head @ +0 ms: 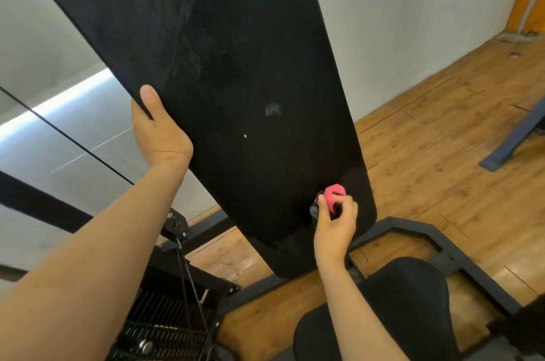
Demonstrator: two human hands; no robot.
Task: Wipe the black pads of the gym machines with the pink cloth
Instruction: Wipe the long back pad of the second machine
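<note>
Your left hand [160, 130] and right hand [334, 222] are ungloved. Forearms [88, 257] are bare to the frame edge. Left thumbnail is short. Black fabric [407, 295] at lower right is possibly your trouser leg; cannot tell.

The pad [236, 95] is black with a fine pebbled grain, marked by dull grey smears toward its upper part and one small shiny pale patch nearer its middle. Against the pad's lower right corner the cloth [334, 190] is bright pink. Right of the pad the floor [442, 139] is orange-brown wood in planks, the wall [398, 21] off-white, and below the pad the frame [413, 231] is dark grey.
</note>
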